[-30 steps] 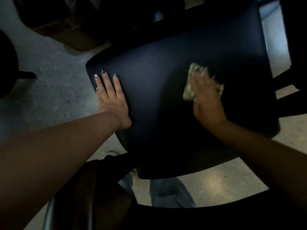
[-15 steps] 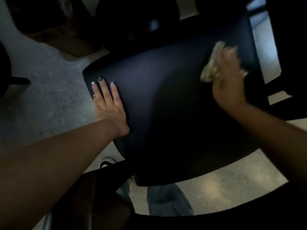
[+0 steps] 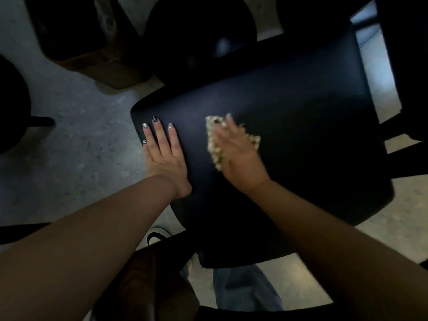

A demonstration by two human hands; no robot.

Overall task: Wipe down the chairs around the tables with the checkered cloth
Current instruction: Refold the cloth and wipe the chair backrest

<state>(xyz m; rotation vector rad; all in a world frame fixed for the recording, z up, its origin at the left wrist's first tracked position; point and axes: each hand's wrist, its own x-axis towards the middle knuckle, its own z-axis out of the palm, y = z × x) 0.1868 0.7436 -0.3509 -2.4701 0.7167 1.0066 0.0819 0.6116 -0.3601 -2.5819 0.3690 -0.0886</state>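
Dim room, speckled concrete floor (image 3: 76, 144), and you're looking straight down at a dark padded chair seat (image 3: 289, 140) that fills most of the view. There's a cardboard box (image 3: 111, 66) off at the far left and more dark furniture around the edges, too murky to make out.

Your left hand (image 3: 164, 156) lies flat on the near-left part of the seat, fingers straight and together, just bracing the chair, holding nothing. Your right hand (image 3: 238, 154) is pressed palm-down on the checkered cloth (image 3: 214, 144), which is bunched under it around the left-middle of the seat. The hand is blurred, so I can't tell if the fingers are curled into the cloth or just flat on top.

The thing that matters for the next swipe: the cloth sits just beside your left hand, so there's barely any room that way. The big open stretch of seat runs off to the right and toward the far edge, all on your right hand's side. My guess is you're mid-wipe on the seat, with the back and legs not yet touched.
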